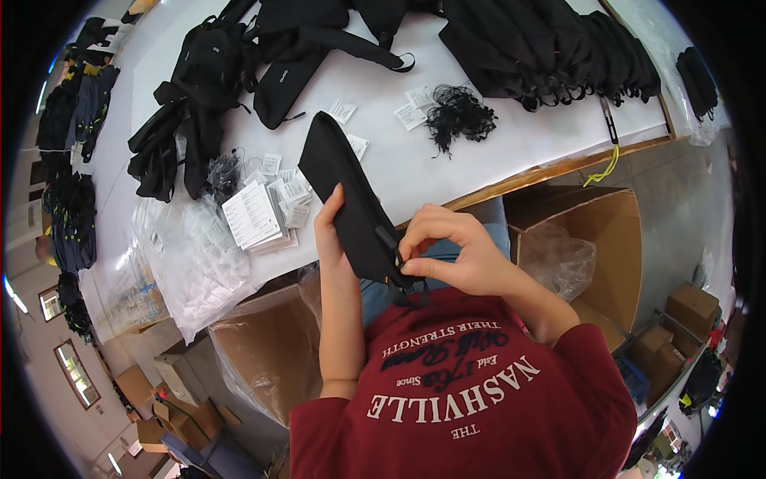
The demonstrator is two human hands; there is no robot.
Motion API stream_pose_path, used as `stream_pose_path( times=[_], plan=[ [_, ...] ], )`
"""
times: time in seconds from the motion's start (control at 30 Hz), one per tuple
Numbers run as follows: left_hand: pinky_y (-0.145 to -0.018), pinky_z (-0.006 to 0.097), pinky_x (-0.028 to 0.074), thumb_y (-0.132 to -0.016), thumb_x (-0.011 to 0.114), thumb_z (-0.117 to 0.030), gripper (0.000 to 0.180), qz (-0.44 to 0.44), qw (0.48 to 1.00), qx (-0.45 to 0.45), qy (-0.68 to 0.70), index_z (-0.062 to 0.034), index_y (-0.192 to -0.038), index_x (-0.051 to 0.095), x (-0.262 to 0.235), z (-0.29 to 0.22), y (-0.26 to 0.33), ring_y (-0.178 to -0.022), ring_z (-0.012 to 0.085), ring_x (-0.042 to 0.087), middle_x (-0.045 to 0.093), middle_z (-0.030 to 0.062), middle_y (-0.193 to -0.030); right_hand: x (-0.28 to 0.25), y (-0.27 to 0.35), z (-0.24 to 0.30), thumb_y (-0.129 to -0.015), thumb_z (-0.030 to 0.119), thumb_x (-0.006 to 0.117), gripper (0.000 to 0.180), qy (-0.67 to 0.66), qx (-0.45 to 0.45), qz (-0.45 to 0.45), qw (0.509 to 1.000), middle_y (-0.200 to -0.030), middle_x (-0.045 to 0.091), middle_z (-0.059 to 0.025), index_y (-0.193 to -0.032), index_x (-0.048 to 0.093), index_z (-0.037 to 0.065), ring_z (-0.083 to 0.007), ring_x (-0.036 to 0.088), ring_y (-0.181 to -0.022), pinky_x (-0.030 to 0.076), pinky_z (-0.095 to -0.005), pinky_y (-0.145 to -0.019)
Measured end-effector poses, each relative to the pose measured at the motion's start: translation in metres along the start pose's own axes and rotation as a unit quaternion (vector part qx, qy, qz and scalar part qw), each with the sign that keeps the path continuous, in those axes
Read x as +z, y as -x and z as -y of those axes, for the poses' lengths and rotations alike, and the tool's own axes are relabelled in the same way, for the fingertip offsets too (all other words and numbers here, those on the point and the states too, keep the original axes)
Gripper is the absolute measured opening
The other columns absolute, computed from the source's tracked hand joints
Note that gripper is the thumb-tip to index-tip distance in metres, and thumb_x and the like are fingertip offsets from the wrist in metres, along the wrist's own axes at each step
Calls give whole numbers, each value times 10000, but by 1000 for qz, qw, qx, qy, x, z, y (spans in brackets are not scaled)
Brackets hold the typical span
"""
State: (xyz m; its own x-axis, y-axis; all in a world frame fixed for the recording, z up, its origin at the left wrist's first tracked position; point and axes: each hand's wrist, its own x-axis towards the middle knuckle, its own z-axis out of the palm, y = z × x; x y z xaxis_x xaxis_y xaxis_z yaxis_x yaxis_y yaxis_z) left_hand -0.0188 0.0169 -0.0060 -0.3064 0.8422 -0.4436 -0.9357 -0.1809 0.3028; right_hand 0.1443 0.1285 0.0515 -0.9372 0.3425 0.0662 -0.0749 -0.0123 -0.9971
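A slim black fabric pouch (351, 195) is held up at a tilt over the table's near edge, its top end pointing away from me. My left hand (331, 227) is closed round its left side, with the thumb on the front. At the pouch's lower right end, my right hand (447, 249) pinches thumb and forefinger together at what looks like a small zipper pull (400, 262); the fingers partly hide it. A short black strap (411, 297) hangs below that end. Beyond the pouch, a tangle of thin black cords (460, 118) lies on the white table (367, 168).
Printed white cards (254, 214) and small labels (297, 191) lie at left beside clear plastic bags (187, 255). Black bags (199, 76) are heaped at far left, with a row of black bags (542, 48) at far right. Cardboard boxes (614, 239) stand below the table edge.
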Motion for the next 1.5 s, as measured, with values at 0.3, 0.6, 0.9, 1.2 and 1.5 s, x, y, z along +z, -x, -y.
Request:
stream_pose_path(
  times=[0.3,0.6,0.9,1.2,1.5],
  plan=[
    [-589,249,381,-961,516,-296,265,32,999,26,6,-35,-931,557,3,-4,-1,-689,117,388,522,35,-858,1,0,0,-749,56,728,109,13,2,5,1000,-766,599,-22,-804,635,38,-160,528,-766,410,-283,-703],
    [-782,323,518,-946,523,-242,287,-35,999,36,-21,9,-1081,559,-6,-13,-3,-920,196,606,620,109,-1079,-14,-1,-4,-760,102,718,358,272,-65,-154,947,-1128,548,-100,-1080,559,87,-239,544,-1020,421,-330,-892],
    [-1003,436,395,-955,484,-255,376,4,999,38,14,-34,-1260,480,13,4,28,-1217,260,461,477,121,-1313,-18,-17,2,-647,68,742,510,485,-114,-21,867,-1103,602,-58,-1128,579,114,-248,572,-1039,434,-371,-910],
    [-1028,334,343,-808,682,-95,608,-34,853,267,-446,-67,-1352,411,13,-25,43,-1073,218,539,556,134,-1216,-44,-15,11,-746,24,724,442,59,0,-30,998,-1059,627,-50,-1164,582,44,-143,580,-995,449,-264,-863],
    [-789,280,389,-828,679,-413,415,50,744,341,-573,-5,-898,643,10,-23,32,-859,191,515,554,88,-938,-85,-13,24,-732,64,761,324,103,135,52,984,-734,617,-8,-1046,685,39,-30,514,-646,401,-179,-571]
  ],
)
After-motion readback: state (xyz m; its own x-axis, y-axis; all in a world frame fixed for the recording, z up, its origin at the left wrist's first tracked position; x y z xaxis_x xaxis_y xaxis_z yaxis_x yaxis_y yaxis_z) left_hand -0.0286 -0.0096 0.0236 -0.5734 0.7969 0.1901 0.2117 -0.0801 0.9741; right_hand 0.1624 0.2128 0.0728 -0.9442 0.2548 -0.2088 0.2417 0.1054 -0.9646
